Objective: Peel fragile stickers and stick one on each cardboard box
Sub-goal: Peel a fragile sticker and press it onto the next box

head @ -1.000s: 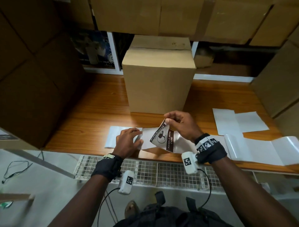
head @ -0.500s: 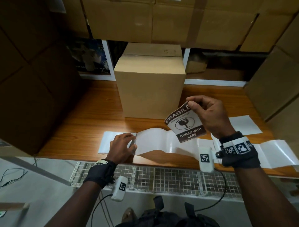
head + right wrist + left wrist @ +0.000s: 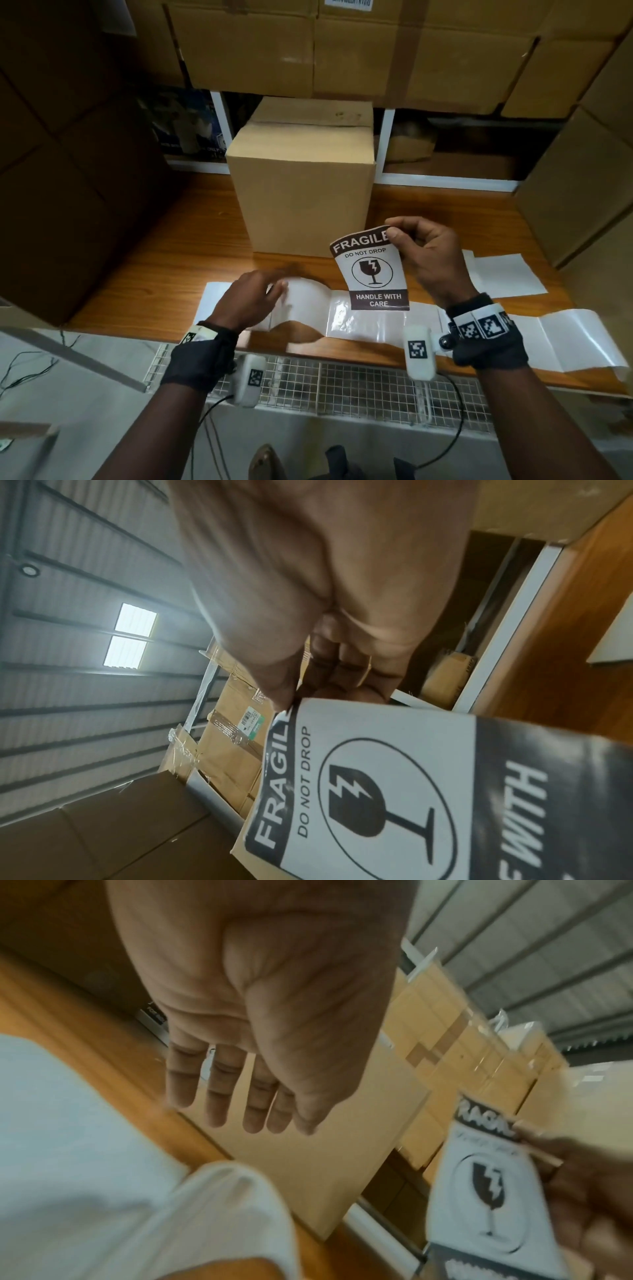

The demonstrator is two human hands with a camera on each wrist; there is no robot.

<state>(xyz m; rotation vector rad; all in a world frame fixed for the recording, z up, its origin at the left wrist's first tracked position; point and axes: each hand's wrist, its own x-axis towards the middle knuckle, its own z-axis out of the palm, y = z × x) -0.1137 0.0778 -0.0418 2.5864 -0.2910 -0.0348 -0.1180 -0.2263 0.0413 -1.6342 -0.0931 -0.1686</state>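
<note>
A: In the head view, how far is the task?

B: One fragile sticker (image 3: 371,270) is fully off the backing strip (image 3: 359,317), pinched at its top corner by the right hand (image 3: 428,260). The cardboard box (image 3: 301,192) just beyond those fingers has no sticker on the faces I can see.

A: The left wrist view?

B: The left hand (image 3: 260,1015) is flat with straight fingers and holds nothing.

A: The right wrist view?

B: Thumb and curled fingers (image 3: 342,669) pinch the sticker; sticking it on remains, I think.
</note>
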